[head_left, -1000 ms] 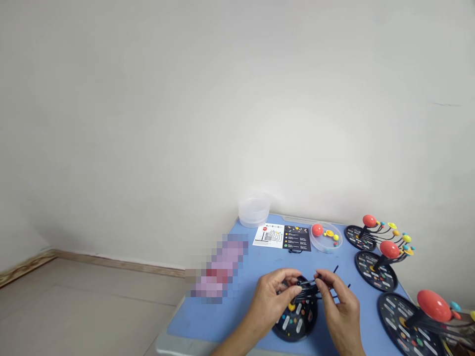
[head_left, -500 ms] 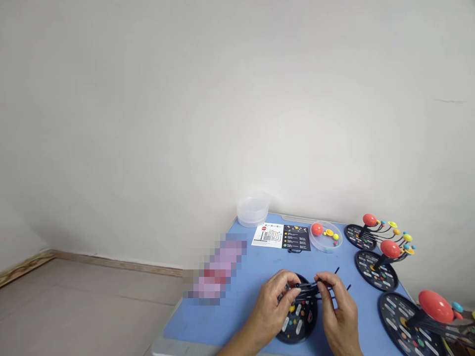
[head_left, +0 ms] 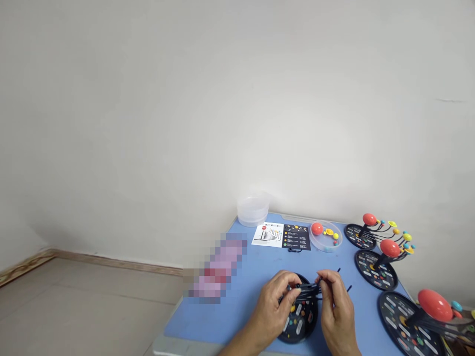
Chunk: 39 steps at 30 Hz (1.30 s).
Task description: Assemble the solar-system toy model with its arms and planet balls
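Note:
Over a round black base (head_left: 297, 326) printed with planets, both hands meet at a bundle of thin black planet arms (head_left: 309, 291). My left hand (head_left: 274, 306) pinches the bundle's left end, where the arms gather; the post below it is mostly hidden by the fingers. With thumb and forefinger, my right hand (head_left: 336, 306) pinches the arms farther along to the right. Two arm tips stick out past the right fingers, toward the back right. The fingers hide exactly which arm the right hand grips.
Three assembled solar system models (head_left: 376, 269) line the blue table's right side. At the back lie a clear dish (head_left: 326, 242) of coloured balls, an instruction sheet (head_left: 269, 235), a small black part (head_left: 295, 250) and stacked clear containers (head_left: 253, 211). A pixelated pink item (head_left: 218, 269) is at left.
My right hand has shifted very slightly, its fingertips still pinched on the black arms. My left hand keeps its hold in nearly the same place.

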Each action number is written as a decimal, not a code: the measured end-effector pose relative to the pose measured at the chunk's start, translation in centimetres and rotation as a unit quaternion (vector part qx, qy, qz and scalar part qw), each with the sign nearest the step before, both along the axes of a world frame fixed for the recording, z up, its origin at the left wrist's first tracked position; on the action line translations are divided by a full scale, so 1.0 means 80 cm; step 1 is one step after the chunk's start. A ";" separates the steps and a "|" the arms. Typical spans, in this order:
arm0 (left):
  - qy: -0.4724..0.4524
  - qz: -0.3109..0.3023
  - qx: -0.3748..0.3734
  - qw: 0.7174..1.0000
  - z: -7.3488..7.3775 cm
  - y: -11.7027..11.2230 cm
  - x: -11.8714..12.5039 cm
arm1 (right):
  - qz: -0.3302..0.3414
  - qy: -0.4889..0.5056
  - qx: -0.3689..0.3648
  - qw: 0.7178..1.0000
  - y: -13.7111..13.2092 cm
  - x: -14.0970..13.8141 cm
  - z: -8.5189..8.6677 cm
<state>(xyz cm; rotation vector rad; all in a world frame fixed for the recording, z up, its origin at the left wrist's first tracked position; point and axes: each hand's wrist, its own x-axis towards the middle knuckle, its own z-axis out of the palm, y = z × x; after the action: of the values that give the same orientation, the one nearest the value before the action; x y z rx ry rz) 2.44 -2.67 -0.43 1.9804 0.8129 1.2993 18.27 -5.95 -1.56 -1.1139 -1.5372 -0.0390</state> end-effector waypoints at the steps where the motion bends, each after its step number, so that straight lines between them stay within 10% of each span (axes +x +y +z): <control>1: 0.003 -0.001 0.005 1.000 0.001 0.000 0.000 | 0.002 0.000 0.000 1.000 0.000 0.000 0.000; 26: 0.141 -0.074 -0.025 0.987 0.050 0.005 -0.017 | 0.104 0.141 -0.183 0.967 -0.008 0.014 0.012; 39: -0.010 -0.031 -0.141 0.990 -0.004 0.003 -0.007 | 0.033 0.111 -0.125 0.985 -0.009 0.011 0.008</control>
<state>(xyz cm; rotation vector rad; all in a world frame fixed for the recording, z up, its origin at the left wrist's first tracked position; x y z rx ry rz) 1.85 -2.43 -0.72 1.7521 0.8672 1.1017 19.15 -6.69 -0.92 -1.2174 -1.4032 0.3210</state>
